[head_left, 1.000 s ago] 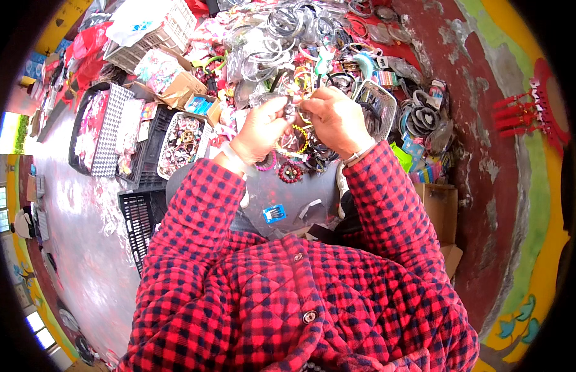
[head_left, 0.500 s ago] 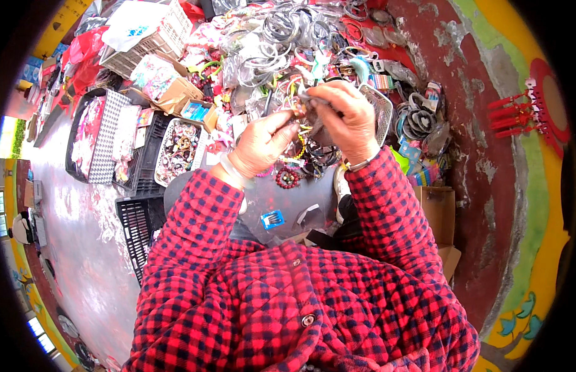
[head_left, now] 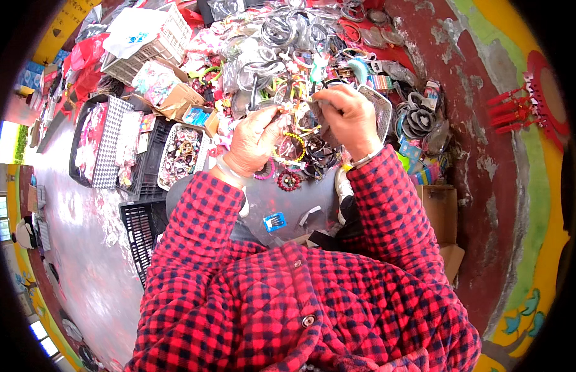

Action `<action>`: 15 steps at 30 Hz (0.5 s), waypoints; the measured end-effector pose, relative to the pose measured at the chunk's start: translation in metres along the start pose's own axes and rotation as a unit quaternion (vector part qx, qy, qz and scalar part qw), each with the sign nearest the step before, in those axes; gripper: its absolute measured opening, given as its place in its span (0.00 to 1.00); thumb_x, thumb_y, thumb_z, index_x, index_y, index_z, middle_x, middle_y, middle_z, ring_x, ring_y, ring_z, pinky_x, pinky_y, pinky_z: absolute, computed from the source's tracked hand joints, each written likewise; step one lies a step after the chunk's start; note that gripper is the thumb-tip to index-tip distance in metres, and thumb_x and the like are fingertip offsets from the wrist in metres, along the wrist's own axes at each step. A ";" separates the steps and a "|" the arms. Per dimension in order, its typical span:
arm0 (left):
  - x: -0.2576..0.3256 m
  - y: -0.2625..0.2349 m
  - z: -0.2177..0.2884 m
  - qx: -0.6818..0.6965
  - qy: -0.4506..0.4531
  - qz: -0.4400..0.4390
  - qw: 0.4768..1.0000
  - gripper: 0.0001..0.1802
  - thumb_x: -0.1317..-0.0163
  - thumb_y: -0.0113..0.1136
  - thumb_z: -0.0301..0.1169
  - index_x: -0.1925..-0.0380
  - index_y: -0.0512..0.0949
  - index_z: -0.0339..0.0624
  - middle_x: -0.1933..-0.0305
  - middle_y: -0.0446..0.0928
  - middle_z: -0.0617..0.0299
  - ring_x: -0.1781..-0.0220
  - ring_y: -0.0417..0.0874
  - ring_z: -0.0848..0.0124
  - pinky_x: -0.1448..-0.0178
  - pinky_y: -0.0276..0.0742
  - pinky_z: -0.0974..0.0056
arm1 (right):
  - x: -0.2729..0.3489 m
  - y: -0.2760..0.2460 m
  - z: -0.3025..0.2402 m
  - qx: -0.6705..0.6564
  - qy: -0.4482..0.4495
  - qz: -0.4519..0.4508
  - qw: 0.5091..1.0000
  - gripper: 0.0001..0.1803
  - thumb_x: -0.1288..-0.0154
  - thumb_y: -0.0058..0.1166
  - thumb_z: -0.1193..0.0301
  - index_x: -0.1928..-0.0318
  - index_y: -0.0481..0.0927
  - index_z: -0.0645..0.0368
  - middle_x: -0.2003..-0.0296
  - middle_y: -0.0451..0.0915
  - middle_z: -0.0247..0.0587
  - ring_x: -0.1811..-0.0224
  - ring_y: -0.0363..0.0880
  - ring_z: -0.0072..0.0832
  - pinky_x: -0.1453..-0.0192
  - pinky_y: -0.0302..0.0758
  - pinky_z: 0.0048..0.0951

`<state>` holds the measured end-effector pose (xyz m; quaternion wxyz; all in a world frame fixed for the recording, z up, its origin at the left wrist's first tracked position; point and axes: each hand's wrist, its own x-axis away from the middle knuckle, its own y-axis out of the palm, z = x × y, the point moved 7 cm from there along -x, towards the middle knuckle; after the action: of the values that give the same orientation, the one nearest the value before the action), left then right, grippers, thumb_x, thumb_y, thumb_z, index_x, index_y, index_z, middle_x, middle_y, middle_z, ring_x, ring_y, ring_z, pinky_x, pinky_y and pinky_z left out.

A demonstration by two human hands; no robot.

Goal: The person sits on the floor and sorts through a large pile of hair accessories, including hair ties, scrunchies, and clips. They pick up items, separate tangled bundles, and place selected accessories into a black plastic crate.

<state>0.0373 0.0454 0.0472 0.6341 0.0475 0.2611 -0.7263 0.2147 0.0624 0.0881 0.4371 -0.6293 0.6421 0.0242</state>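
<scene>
The yellow ring (head_left: 303, 146), beaded and round, lies at the left hand's (head_left: 256, 142) three o'clock; anything pinched is too blurred to tell.

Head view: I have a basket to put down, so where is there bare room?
Widest: the floor left of the black plastic crate. A small patch lies between the red beaded bracelet and blue card. Crowded: around the left hand and right hand, by the headband heap.

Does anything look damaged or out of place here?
Yes. The red wall at right looks damaged: its paint has flaked away in pale patches. A small blue card also seems stray, lying apart from the jumbled heap of accessories.
</scene>
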 end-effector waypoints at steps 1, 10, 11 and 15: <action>0.000 0.000 0.001 0.003 0.006 -0.014 1.000 0.13 0.43 0.53 0.27 0.58 0.74 0.33 0.65 0.77 0.49 0.63 0.78 0.56 0.57 0.71 0.60 | 0.000 0.000 0.012 -0.080 0.046 0.021 0.996 0.09 0.52 0.56 0.79 0.66 0.80 0.56 0.72 0.77 0.35 0.69 0.76 0.25 0.64 0.72 0.24; -0.001 0.009 0.028 -0.167 0.160 -0.055 0.971 0.16 0.49 0.55 0.25 0.57 0.74 0.34 0.68 0.76 0.53 0.67 0.74 0.57 0.58 0.67 0.60 | -0.005 -0.013 0.003 -0.206 0.067 0.035 0.976 0.09 0.48 0.55 0.81 0.63 0.79 0.61 0.69 0.77 0.33 0.66 0.75 0.21 0.62 0.71 0.21; 0.000 0.011 0.029 -0.180 0.165 -0.065 0.968 0.16 0.49 0.55 0.25 0.57 0.74 0.34 0.68 0.76 0.54 0.66 0.74 0.58 0.58 0.67 0.60 | -0.009 -0.015 -0.008 -0.152 0.031 0.017 0.988 0.10 0.48 0.54 0.82 0.63 0.80 0.60 0.68 0.77 0.35 0.66 0.75 0.22 0.60 0.71 0.21; 0.002 0.012 0.035 -0.165 0.190 -0.075 0.965 0.16 0.51 0.56 0.23 0.59 0.75 0.34 0.65 0.77 0.55 0.66 0.74 0.59 0.57 0.67 0.60 | -0.009 -0.011 -0.023 -0.020 -0.074 0.000 0.997 0.12 0.52 0.54 0.84 0.65 0.81 0.58 0.69 0.77 0.38 0.66 0.75 0.28 0.62 0.71 0.23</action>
<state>0.0571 0.0280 0.0724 0.5154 0.0595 0.4960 -0.6963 0.2102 0.0537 0.1132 0.4707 -0.6342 0.6077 0.0832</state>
